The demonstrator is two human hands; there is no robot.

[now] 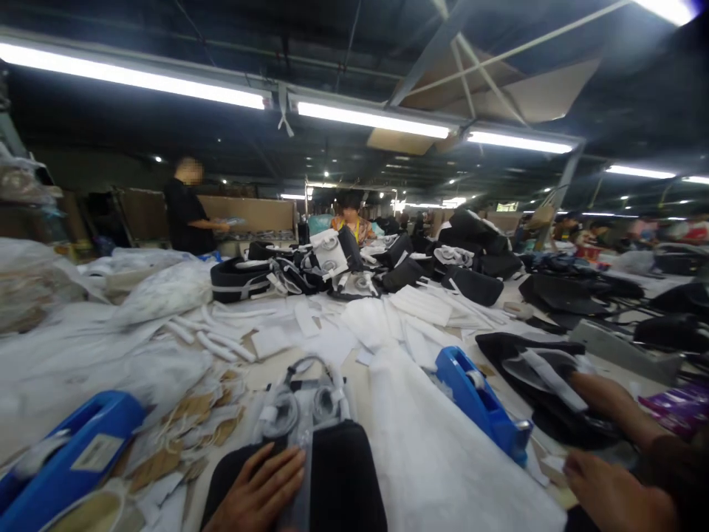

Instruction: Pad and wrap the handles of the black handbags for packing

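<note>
My left hand [260, 488] lies flat with fingers spread on a black bag [343, 480] at the near edge. A clear plastic sleeve [302, 443] with grey straps and white pads runs across the bag beside its fingertips. My right hand [603, 491] sits low at the right with fingers curled, next to the end of a blue tape dispenser [479, 403]. A small white scrap [554, 464] shows at its fingertips; the hand is blurred. Above it a bare forearm [609, 403] reaches onto a black piece with a white strip [546, 377]; whose arm it is I cannot tell.
A second blue tape dispenser [72, 458] lies at the near left among tan cardboard tags [188, 421]. White fabric sheets [443, 458] and white strips cover the table's middle; black bags [343, 270] pile up at the back. Two people stand beyond the table.
</note>
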